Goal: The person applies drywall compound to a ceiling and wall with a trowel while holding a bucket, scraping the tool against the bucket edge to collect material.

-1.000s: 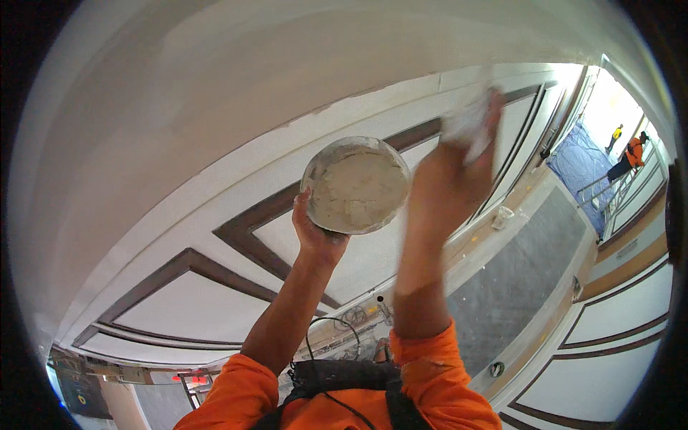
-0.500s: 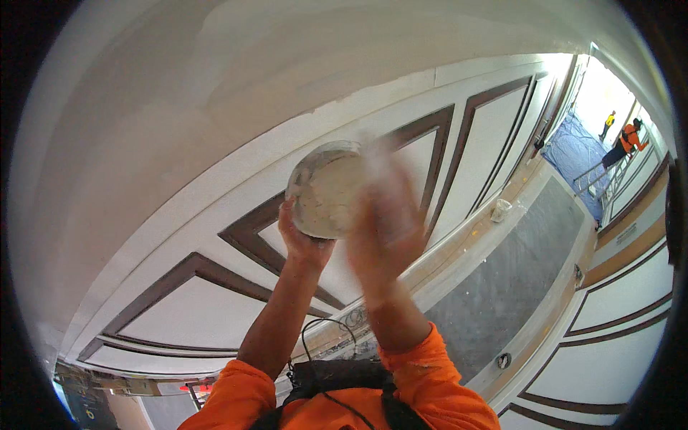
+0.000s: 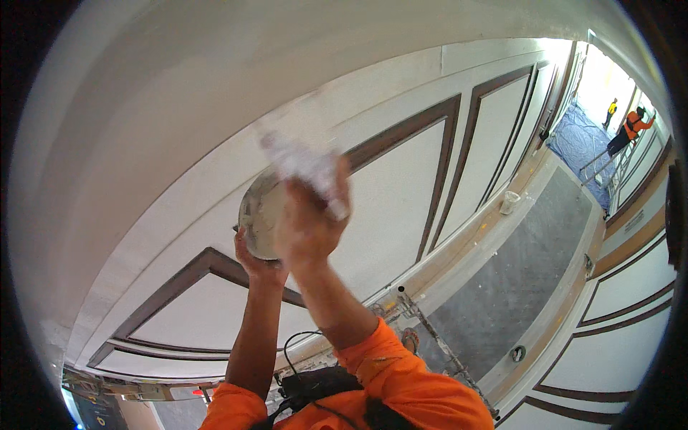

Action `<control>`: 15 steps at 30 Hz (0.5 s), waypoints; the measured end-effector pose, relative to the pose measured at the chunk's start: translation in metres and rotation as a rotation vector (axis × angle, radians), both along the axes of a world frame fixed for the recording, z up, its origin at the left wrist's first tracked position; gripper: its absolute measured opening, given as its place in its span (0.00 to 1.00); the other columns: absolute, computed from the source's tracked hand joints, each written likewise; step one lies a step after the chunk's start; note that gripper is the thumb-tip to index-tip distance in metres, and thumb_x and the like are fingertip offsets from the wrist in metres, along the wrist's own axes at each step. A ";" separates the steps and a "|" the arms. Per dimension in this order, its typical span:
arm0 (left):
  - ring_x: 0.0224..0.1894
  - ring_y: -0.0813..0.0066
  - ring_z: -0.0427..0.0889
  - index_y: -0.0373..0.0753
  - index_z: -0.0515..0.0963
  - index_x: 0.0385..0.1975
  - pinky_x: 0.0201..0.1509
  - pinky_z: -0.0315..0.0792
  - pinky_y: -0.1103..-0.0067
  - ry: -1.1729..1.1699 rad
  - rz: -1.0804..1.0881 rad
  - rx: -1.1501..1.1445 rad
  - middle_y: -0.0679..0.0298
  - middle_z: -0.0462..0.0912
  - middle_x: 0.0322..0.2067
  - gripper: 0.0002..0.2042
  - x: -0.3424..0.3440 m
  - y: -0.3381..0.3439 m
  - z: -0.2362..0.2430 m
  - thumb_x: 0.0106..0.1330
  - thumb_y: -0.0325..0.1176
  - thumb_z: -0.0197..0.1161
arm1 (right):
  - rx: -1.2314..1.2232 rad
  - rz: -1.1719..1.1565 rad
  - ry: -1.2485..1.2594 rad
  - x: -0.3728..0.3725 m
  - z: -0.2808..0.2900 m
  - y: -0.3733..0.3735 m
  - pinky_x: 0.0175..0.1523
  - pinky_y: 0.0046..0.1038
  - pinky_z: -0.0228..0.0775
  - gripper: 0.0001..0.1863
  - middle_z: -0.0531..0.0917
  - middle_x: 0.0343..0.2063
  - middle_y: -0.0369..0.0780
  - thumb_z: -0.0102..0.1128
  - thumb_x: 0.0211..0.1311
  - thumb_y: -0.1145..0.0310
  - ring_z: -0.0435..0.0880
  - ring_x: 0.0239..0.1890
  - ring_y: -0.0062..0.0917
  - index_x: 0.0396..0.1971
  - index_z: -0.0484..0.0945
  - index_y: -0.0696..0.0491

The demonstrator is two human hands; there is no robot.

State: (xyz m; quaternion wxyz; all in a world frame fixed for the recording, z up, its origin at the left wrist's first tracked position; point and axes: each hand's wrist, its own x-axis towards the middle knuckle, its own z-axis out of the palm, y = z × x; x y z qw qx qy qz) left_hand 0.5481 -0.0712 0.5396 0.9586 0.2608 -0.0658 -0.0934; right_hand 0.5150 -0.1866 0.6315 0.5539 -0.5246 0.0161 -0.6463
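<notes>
My left hand [image 3: 252,259] is closed on the lower edge of a round tub [image 3: 259,218], holding it up in front of the panelled wall. Pale beige paste coats the inside of the tub. Across its right side passes my right hand [image 3: 308,233], fingers wrapped round a crumpled whitish cloth [image 3: 295,161] that is smeared by motion. The cloth rises past the tub's upper right, close to the white band where the wall meets the beige surface [image 3: 172,93] above. Whether it touches that band I cannot tell. My right hand hides part of the tub.
White wall panels with dark brown mouldings [image 3: 401,136] run to the right. Below lie a grey floor strip [image 3: 494,294], a white cup [image 3: 509,203] and a stained metal frame [image 3: 444,344]. Far right, one person [image 3: 631,129] stands on a ladder; another [image 3: 610,112] is beyond the blue sheeting [image 3: 577,136].
Both hands have moved left in the picture with the tub. My right hand has swung the cloth up and left across the tub. The metal frame below has come into view.
</notes>
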 end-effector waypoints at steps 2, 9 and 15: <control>0.58 0.58 0.66 0.46 0.65 0.57 0.59 0.62 0.59 -0.011 0.054 0.049 0.60 0.67 0.56 0.30 -0.005 0.014 -0.003 0.54 0.52 0.54 | 0.227 0.449 -0.227 -0.028 0.015 0.024 0.59 0.37 0.61 0.14 0.76 0.47 0.50 0.58 0.50 0.77 0.71 0.54 0.43 0.40 0.76 0.59; 0.59 0.57 0.64 0.47 0.63 0.58 0.59 0.61 0.56 0.002 0.050 0.106 0.61 0.65 0.57 0.32 -0.017 0.014 0.014 0.53 0.54 0.55 | -0.335 -0.577 -0.070 0.028 0.066 -0.104 0.59 0.36 0.62 0.25 0.70 0.56 0.45 0.53 0.55 0.72 0.71 0.56 0.37 0.55 0.68 0.54; 0.58 0.59 0.66 0.46 0.64 0.57 0.57 0.65 0.60 0.004 -0.058 0.056 0.62 0.67 0.56 0.31 -0.016 -0.047 0.010 0.55 0.55 0.52 | -0.778 -0.214 -0.123 -0.019 0.010 -0.010 0.58 0.46 0.61 0.21 0.73 0.54 0.41 0.54 0.53 0.68 0.71 0.56 0.36 0.51 0.74 0.47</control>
